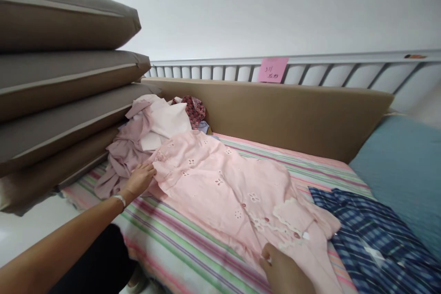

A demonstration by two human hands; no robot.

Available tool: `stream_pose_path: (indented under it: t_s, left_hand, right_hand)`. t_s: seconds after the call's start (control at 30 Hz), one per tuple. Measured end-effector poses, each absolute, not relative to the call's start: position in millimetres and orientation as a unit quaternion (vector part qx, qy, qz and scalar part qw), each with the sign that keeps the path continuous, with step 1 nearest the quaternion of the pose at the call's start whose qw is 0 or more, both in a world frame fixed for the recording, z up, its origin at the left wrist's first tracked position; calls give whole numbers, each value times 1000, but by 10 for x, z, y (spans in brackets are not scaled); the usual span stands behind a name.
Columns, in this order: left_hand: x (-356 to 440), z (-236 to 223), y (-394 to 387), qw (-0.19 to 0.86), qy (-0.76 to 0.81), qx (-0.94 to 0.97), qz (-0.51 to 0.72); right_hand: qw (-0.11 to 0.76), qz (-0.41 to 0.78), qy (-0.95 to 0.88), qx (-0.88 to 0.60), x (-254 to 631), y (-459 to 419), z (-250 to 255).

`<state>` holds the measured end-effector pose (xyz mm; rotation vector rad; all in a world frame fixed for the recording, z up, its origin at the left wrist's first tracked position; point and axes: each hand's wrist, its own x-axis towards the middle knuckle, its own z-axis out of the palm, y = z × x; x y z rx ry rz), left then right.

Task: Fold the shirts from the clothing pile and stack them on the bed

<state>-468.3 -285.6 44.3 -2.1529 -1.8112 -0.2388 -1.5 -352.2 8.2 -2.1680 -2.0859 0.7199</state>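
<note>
A pale pink short-sleeved blouse (206,183) with cut-out flowers, lace trim and red buttons is spread across the bed. At its hem on the left, my left hand (142,178) has its fingers closed on the fabric. My right hand (287,272), partly cut off by the lower frame edge, pinches the blouse's near edge by the buttons. Past my left hand is a heap of clothes, with a mauve garment (129,147) and a white one (168,119). A dark blue plaid shirt (375,234) lies to the right of the blouse.
Thick brown cushions (65,66) are stacked at the left. A brown padded board (275,110) stands along the bed's far side, before a white rail with a pink note (273,70). Striped sheet (193,239) covers the bed. Something blue (403,170) rises at the right.
</note>
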Motion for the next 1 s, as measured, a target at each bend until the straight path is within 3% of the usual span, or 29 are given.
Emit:
stream_pose_path:
  t_s: [0.27,0.47,0.77,1.0]
  left_hand:
    - [-4737,157,-2974,101,-660,-743,-39]
    - [-4292,183,-2878,119,-605,-779,-115]
    - [-3638,-535,-2731,77,-576,-804,-127]
    - [-3677,-546,-2742,91,-572,-801,-150]
  right_hand:
    - [84,269,-689,-668,50,-3531,2]
    - [282,226,-663,-656,-99,-3575,257]
    - [187,264,-651,-687,-263,-3487,-4]
    - [191,263,-649,-688,-212,-3423,-156]
